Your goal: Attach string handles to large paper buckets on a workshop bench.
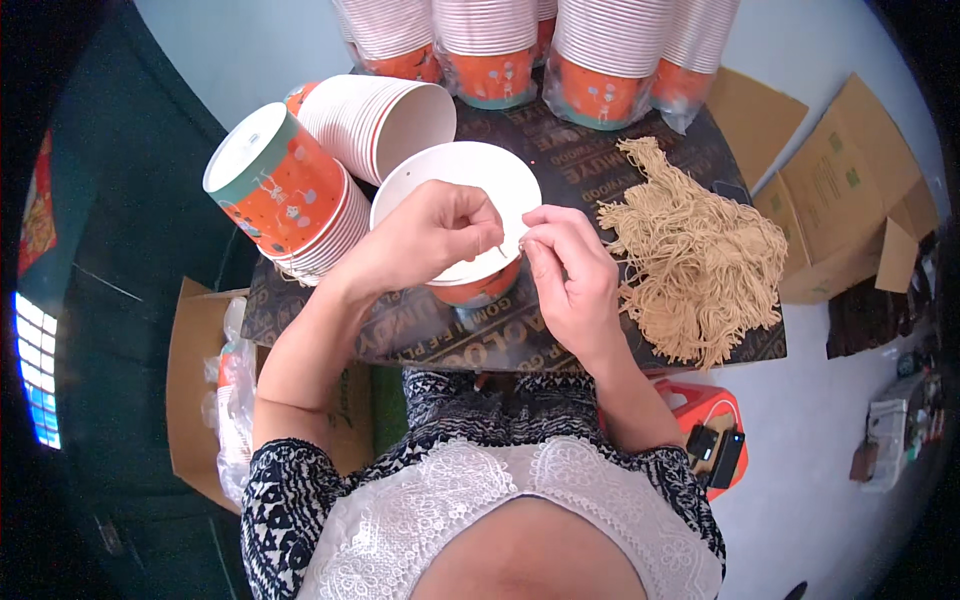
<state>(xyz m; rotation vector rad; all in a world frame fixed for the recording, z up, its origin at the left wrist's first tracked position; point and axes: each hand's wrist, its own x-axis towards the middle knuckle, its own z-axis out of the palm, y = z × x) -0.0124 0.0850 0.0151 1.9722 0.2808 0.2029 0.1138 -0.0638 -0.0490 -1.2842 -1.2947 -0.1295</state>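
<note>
A white-lined paper bucket with an orange outside stands in front of me on the dark table. Over its near right rim, my left hand is closed in a pinch, and a short bit of tan cord shows at its fingertips. Just to the right, my right hand is pinched at the rim. What its fingertips hold is too small to make out. A loose heap of tan cords lies to the right of that hand.
Nested buckets lie tipped at the back left, beside an upside-down stack. Tall bagged bucket stacks line the far table edge. Cardboard boxes stand right and lower left. An orange stool holds dark devices.
</note>
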